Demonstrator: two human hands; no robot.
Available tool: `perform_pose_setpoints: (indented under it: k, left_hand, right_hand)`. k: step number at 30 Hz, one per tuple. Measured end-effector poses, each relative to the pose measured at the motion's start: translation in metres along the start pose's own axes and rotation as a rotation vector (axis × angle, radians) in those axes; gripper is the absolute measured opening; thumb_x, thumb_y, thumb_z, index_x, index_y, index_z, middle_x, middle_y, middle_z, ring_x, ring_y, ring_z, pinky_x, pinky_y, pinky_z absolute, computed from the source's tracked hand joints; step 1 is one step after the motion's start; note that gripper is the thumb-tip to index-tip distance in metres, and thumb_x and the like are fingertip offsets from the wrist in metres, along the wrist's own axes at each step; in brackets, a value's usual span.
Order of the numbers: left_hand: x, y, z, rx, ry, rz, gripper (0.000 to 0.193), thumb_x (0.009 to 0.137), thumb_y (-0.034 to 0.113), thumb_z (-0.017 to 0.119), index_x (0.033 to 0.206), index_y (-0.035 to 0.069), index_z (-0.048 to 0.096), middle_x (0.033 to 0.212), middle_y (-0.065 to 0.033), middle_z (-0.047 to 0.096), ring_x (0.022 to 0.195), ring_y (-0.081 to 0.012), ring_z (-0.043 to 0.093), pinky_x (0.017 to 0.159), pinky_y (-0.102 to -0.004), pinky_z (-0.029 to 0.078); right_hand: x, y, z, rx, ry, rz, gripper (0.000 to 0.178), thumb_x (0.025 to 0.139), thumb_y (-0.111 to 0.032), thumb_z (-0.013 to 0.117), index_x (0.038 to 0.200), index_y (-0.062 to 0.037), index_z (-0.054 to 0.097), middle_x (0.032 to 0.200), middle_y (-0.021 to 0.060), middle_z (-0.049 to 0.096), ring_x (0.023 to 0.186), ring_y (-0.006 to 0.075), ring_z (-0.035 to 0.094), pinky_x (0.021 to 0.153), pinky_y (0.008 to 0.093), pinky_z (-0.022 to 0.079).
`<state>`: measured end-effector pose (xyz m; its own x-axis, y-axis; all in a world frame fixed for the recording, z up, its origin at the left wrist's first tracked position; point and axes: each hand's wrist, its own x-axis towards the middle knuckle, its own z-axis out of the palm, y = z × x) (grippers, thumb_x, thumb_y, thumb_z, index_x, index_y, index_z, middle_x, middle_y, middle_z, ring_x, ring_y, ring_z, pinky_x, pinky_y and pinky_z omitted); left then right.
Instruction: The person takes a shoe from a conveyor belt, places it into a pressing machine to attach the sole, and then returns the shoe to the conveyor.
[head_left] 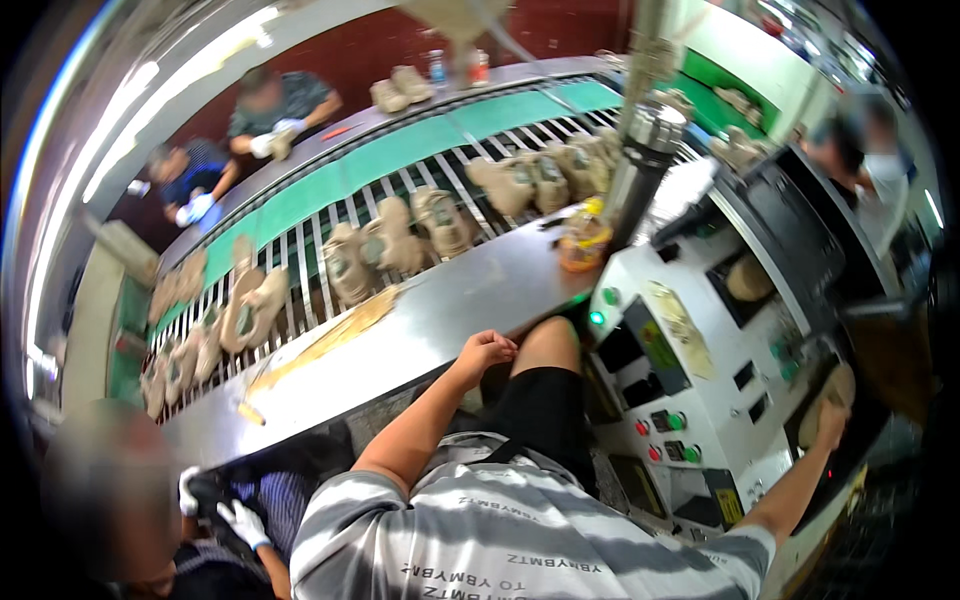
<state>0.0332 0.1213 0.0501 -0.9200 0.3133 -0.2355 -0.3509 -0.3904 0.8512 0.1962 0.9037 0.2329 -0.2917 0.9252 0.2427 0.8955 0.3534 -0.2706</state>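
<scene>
My right hand (pixel 831 422) reaches out to the right and grips a beige shoe (pixel 842 385) at the side opening of a white machine. Part of that shoe is hidden in the dark recess and under my fingers. My left hand (pixel 487 354) hangs above my left knee by the metal table edge, its fingers curled in and no object visible in them. Beside my knee, the machine's panel (pixel 640 290) carries green and red buttons, and one green light glows. Another beige shoe (pixel 748 278) sits in an upper opening of the machine.
Several beige shoes (pixel 395 238) stand on a slatted conveyor (pixel 310 260) beyond the metal ledge (pixel 420 325). A yellow-labelled container (pixel 583 240) is next to a metal post (pixel 648 170). Co-workers sit across the conveyor; a person with white gloves (pixel 245 523) is close at my left.
</scene>
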Motion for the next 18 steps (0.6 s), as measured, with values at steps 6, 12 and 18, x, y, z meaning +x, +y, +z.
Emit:
perform_pose_setpoints:
  k: [6, 12, 18]
  left_hand:
    - [-0.102, 0.01, -0.067, -0.051, 0.162, 0.022, 0.01, 0.086, 0.002, 0.05, 0.09, 0.005, 0.059, 0.101, -0.011, 0.065, 0.094, -0.0197, 0.064, 0.084, -0.0314, 0.051]
    - [-0.143, 0.006, -0.081, 0.039, 0.022, 0.007, 0.026, 0.088, 0.007, 0.053, 0.113, 0.004, 0.057, 0.105, -0.0075, 0.064, 0.096, -0.0168, 0.062, 0.084, -0.0292, 0.05]
    - [-0.163, 0.02, -0.022, 0.233, -0.351, 0.228, 0.063, 0.084, 0.012, 0.069, 0.139, 0.002, 0.039, 0.126, -0.0114, 0.053, 0.117, -0.0198, 0.051, 0.101, -0.0343, 0.041]
  right_hand:
    - [-0.142, 0.001, -0.003, 0.285, 0.565, -0.086, 0.082, 0.069, -0.057, 0.073, 0.126, -0.0016, 0.051, 0.112, 0.0233, 0.064, 0.099, 0.0403, 0.062, 0.084, 0.0527, 0.051]
    - [-0.271, -0.03, -0.041, 0.712, 0.914, -0.439, 0.057, 0.07, -0.025, 0.084, 0.112, 0.0043, 0.059, 0.114, 0.0195, 0.063, 0.096, 0.0309, 0.064, 0.084, 0.0434, 0.053]
    - [-0.362, -0.085, 0.062, 1.773, -0.219, -0.239, 0.036, 0.084, -0.023, 0.063, 0.109, 0.0035, 0.062, 0.111, 0.0162, 0.061, 0.104, 0.0281, 0.058, 0.092, 0.042, 0.047]
